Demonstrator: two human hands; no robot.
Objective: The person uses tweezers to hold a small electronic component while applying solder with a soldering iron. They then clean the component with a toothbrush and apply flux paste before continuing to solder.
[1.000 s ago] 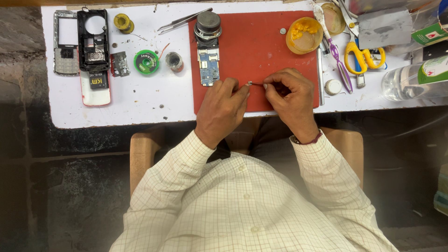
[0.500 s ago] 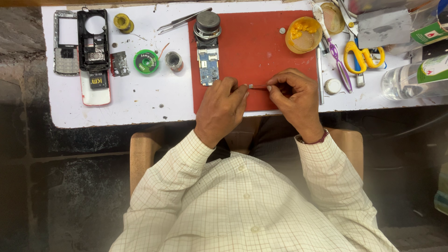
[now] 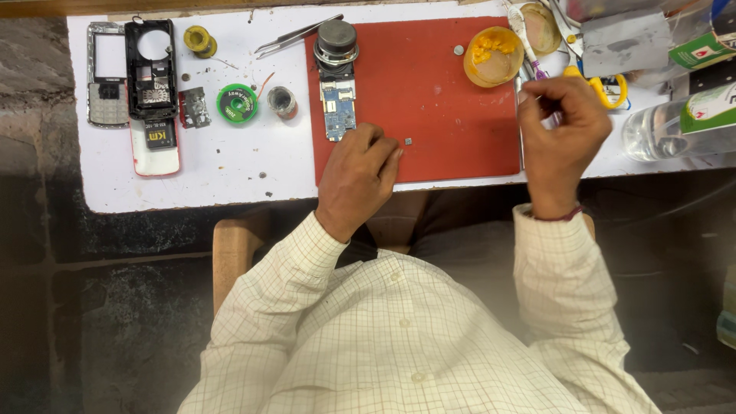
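Left hand (image 3: 359,175) loosely curled on red mat (image 3: 445,100), grip empty beside tiny chip (image 3: 408,141), right hand (image 3: 560,134) grip pinched, contents unclear

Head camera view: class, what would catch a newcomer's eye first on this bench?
The red mat at the centre of the white table, with a small blue circuit board on its left edge. The left hand rests by that board; the right hand is raised at the mat's right edge. A dismantled phone lies far left.
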